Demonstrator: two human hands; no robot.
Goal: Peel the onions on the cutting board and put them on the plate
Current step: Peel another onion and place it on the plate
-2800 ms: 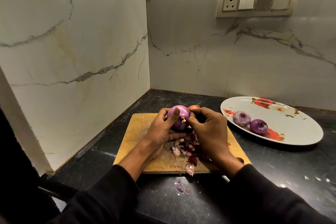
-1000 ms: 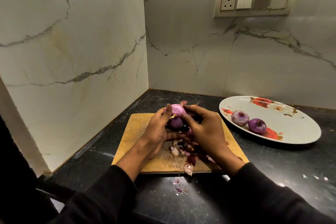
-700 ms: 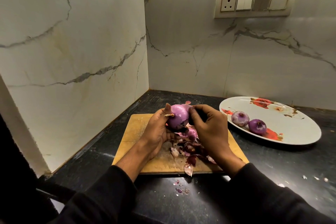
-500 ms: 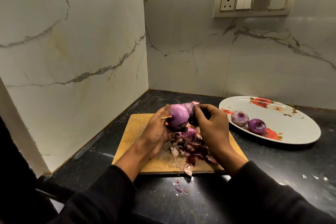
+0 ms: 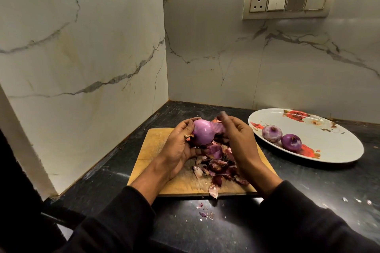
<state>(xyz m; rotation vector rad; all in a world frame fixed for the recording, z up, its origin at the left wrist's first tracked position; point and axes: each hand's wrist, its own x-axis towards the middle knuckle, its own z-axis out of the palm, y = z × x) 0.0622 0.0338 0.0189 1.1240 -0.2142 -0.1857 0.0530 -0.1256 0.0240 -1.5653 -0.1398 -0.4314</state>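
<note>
My left hand (image 5: 177,146) grips a purple onion (image 5: 203,132) above the wooden cutting board (image 5: 152,150). A strip of purple skin (image 5: 219,128) stretches from the onion to my right hand (image 5: 238,137), whose fingertips pinch it just right of the onion. A pile of torn onion skins (image 5: 218,165) lies on the board under my hands. Two peeled onions, one paler (image 5: 271,133) and one darker (image 5: 291,142), sit on the white flowered oval plate (image 5: 339,150) to the right.
The board lies on a black counter (image 5: 205,224) set in a corner of marble walls. Small skin scraps (image 5: 203,210) lie on the counter in front of the board. A switch panel (image 5: 287,2) hangs on the back wall.
My right hand has pulled a strip of skin off the onion toward the right and lifted slightly. The left hand has turned the onion and keeps hold of it.
</note>
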